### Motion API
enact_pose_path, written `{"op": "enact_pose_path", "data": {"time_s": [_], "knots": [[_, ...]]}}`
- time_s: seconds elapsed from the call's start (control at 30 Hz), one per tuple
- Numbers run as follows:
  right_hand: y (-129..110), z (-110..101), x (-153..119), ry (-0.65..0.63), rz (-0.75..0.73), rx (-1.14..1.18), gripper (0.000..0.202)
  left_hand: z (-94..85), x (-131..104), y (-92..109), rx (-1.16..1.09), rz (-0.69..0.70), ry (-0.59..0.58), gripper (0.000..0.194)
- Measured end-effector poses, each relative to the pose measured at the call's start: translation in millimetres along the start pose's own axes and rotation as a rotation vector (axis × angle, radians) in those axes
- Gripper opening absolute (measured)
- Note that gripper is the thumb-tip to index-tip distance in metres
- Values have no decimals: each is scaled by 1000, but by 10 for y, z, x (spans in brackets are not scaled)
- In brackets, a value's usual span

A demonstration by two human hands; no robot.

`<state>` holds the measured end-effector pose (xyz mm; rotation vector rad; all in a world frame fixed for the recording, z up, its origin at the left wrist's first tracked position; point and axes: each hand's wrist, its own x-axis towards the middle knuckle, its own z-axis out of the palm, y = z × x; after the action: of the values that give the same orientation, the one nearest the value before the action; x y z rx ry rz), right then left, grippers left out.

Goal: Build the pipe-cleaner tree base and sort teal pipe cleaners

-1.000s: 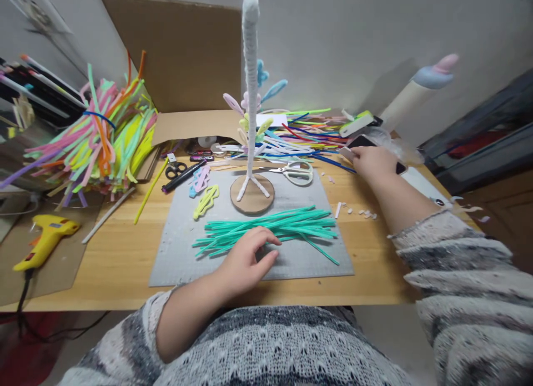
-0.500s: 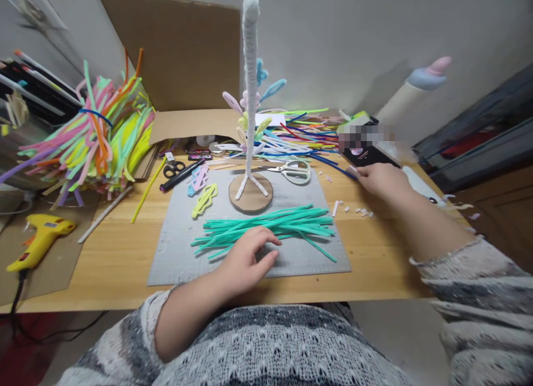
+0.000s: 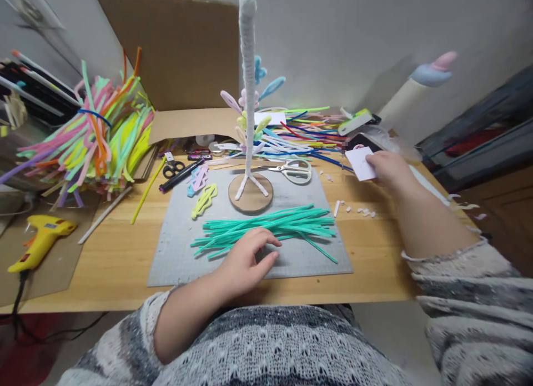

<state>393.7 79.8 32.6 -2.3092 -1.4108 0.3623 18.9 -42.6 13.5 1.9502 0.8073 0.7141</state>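
My right hand (image 3: 390, 169) pinches a small white square card (image 3: 361, 164) at the right of the table. Right behind the card is a dark, partly hidden flat object (image 3: 366, 140). My left hand (image 3: 250, 258) rests at the near side of a loose bundle of green pipe cleaners (image 3: 300, 222), its thumb and fingers apart and holding nothing. The bundle lies on a grey cutting mat (image 3: 175, 258). Just beyond it stands a tall white wrapped stem (image 3: 249, 69) on a round cardboard base (image 3: 250, 204), with pastel loop shapes showing behind it.
Scissors (image 3: 297, 172) lie by the base. A yellow glue gun (image 3: 41, 236) sits at the left, below a big bundle of coloured pipe cleaners (image 3: 104, 130). More loose pipe cleaners (image 3: 291, 139) and a cardboard sheet (image 3: 175, 53) are at the back. White scraps (image 3: 366, 212) lie at the right.
My right hand has drawn slightly back from the dark object, and a white card now shows in its fingers. My left hand has stayed in place.
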Motion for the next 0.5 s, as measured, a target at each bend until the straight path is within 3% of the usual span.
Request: {"op": "enact_pose_path", "data": {"time_s": [0.3, 0.5], "knots": [[-125, 387, 422, -52, -124, 9, 23, -6, -3, -3, 12, -12, -24, 14], [-141, 491, 528, -169, -163, -249, 39, -6, 3, -15, 14, -8, -26, 14]]}}
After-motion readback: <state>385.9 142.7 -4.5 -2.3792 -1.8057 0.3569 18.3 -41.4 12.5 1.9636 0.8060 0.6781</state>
